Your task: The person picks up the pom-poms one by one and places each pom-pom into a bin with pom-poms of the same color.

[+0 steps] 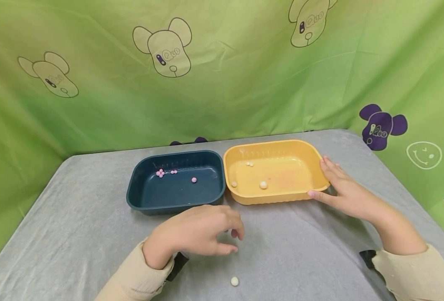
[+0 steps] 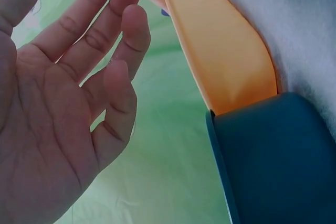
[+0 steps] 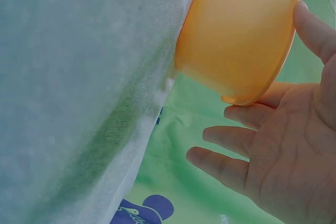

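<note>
My left hand (image 1: 203, 230) hovers over the cloth just in front of the dark blue bin (image 1: 176, 207), fingers loosely bent. Its bare palm (image 2: 47, 129) faces the left wrist camera and holds nothing. Nearer to me a small white ball (image 1: 234, 281) lies on the cloth. At the right end of the yellow bin (image 1: 274, 200), my right hand (image 1: 347, 194) touches the rim, its thumb at the front corner and its fingers along the side, fairly straight. Several small pink balls (image 1: 194, 180) lie in the blue bin, and several whitish balls (image 1: 263, 184) in the yellow one.
The two bins stand side by side, rims close together, toward the back of a table covered in grey cloth (image 1: 75, 234). Behind and beside the table hangs a green curtain (image 1: 222, 96) printed with cartoon heads.
</note>
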Tool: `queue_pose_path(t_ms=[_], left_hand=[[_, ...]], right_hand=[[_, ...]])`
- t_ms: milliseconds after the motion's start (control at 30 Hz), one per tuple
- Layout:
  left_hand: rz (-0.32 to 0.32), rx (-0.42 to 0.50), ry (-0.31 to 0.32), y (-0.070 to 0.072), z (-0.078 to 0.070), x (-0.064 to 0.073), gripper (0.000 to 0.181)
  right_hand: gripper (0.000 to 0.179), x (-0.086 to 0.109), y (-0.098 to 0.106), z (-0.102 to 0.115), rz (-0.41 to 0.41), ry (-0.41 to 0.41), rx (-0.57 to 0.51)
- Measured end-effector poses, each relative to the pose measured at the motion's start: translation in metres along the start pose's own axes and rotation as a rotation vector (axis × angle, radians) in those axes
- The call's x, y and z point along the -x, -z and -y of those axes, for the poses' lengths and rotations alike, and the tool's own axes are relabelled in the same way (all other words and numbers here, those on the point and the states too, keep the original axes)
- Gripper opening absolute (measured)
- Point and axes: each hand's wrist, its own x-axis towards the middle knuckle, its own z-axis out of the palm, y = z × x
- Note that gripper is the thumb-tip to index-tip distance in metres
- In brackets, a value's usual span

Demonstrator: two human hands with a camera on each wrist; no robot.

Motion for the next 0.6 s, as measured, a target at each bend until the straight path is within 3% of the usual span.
queue_pose_path(t_ms=[600], left_hand=[[0.173, 0.038, -0.04, -0.018, -0.004, -0.012, 0.012]], right_hand=[[0.099, 0.0, -0.001, 0.0, -0.002, 0.008, -0.004]])
